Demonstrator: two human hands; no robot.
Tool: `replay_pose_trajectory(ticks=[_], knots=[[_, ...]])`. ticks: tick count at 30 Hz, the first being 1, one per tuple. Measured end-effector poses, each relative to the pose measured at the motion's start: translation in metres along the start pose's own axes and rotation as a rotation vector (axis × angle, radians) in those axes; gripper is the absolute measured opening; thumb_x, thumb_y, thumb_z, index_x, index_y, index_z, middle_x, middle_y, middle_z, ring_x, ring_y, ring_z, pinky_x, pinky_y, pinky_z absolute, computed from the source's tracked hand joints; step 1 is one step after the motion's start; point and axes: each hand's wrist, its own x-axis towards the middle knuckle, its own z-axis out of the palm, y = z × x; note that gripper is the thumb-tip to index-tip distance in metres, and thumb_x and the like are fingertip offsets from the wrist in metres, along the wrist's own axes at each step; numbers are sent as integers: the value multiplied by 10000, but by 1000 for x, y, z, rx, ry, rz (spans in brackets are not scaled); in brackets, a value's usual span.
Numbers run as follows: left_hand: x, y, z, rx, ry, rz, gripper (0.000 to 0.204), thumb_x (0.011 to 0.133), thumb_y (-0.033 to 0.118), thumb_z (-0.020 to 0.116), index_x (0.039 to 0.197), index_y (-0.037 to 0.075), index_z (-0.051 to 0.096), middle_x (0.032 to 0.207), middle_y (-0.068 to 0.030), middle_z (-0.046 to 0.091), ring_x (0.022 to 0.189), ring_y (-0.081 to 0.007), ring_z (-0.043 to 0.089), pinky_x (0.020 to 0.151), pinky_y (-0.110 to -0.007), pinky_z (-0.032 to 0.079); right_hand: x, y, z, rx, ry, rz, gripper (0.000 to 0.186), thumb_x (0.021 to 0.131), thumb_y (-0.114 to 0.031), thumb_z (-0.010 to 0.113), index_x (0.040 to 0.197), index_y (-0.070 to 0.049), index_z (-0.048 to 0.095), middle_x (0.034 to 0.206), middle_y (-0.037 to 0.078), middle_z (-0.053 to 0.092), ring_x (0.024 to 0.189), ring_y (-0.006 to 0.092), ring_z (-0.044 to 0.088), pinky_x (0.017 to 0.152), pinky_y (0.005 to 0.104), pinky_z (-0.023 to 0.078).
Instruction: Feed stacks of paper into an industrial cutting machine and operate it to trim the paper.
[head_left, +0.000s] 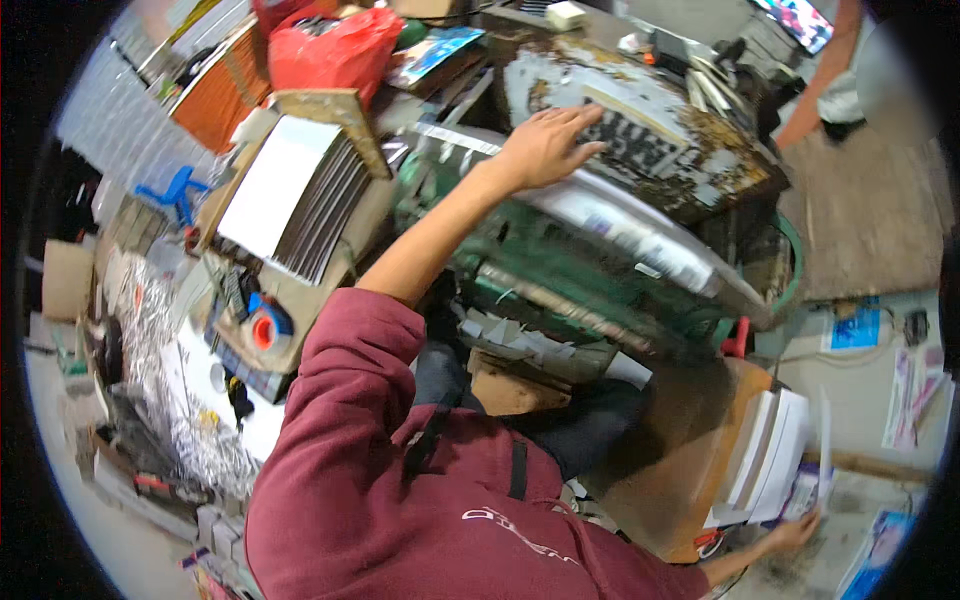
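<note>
My left hand (550,145) reaches forward over a green metal press-like machine (490,225), its fingers stretched out and the thumb apart. Just beyond the fingertips is a rusty, paint-worn plate (735,150) carrying a dark patterned block (632,142); whether the hand touches it I cannot tell. A pale, shiny flat part (630,225), blurred, spans the machine below my hand. Far to the right, my right hand (797,530) is closed at the lower end of a thin white sheet of paper (825,450). Beside it lies a stack of white sheets (770,450) on a brown board.
At left, a stack of white card (280,190) stands on a wooden stand, near a blue-and-red tape roll (268,328). A red plastic bag (335,50) sits at the back. Paper scraps (520,335) lie in the machine's lower part. A green curved handle (793,255) juts out right.
</note>
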Motion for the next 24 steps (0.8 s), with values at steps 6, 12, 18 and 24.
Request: replay_pose_trajectory(ticks=[6, 12, 18, 24], knots=[[-44, -11, 89, 121, -815, -170, 801, 914, 653, 342, 1469, 79, 297, 1538, -150, 248, 1411, -379, 224, 1142, -550, 190, 0, -180, 23, 496, -426, -161, 232, 960, -135, 557, 1083, 27, 670, 1082, 98, 677, 977, 170, 612, 893, 300, 468], [-204, 88, 14, 176, -598, 11, 865, 897, 597, 452, 1500, 42, 174, 1542, -199, 203, 1421, -387, 189, 1164, -511, 152, -81, -328, 72, 780, -1008, -86, 200, 923, -163, 627, 966, 18, 701, 989, 66, 688, 935, 139, 614, 852, 274, 479], [-227, 95, -84, 159, -564, -177, 707, 718, -26, 573, 1399, 62, 403, 1448, -153, 410, 1359, -323, 363, 1140, -454, 266, -163, -393, 157, 982, -1407, -30, 234, 901, -220, 668, 988, -7, 712, 890, 36, 673, 835, 105, 591, 800, 253, 457], [-218, 67, -191, 585, 165, -433, 687, 738, -113, 464, 1369, 156, 496, 1373, -193, 487, 1277, -360, 459, 1034, -437, 387, -142, -398, 160, 481, -811, -581, 640, 806, -288, 746, 1341, -49, 489, 1350, 168, 503, 1267, 280, 458, 1052, 386, 362]])
